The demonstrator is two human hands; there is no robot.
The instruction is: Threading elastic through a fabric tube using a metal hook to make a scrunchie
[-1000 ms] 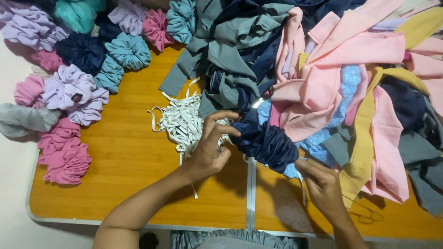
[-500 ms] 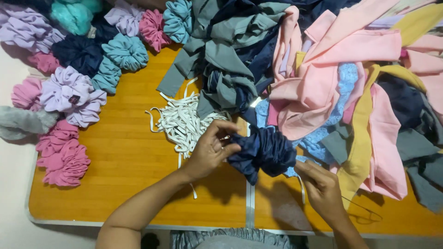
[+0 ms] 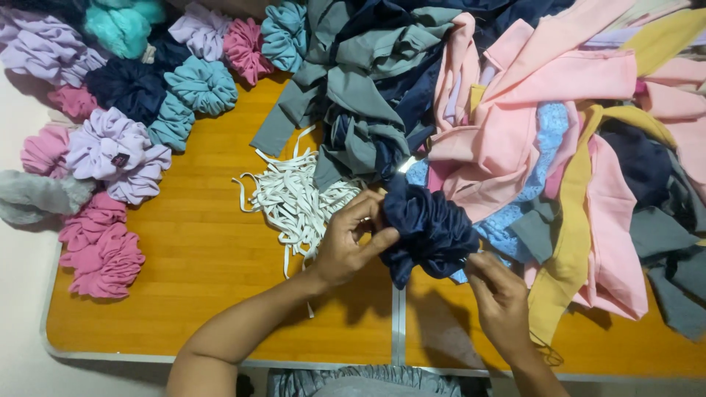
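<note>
A gathered navy fabric scrunchie (image 3: 430, 228) is held above the orange wooden table (image 3: 206, 257) between both hands. My left hand (image 3: 349, 242) pinches its left end with thumb and fingers. My right hand (image 3: 500, 298) grips its lower right edge with the fingertips. A bundle of white elastic strips (image 3: 294, 198) lies just left of my left hand, partly under it.
Finished scrunchies in lilac (image 3: 110, 151), pink (image 3: 103, 250), teal (image 3: 198, 84) and navy lie along the left side. A heap of grey, navy, pink, blue and mustard fabric strips (image 3: 559, 125) covers the right and back. A metal seam (image 3: 397, 323) splits the table.
Both hands have bunched the navy fabric tighter and drawn it slightly down and left. My left fingers have shifted onto its left end.
</note>
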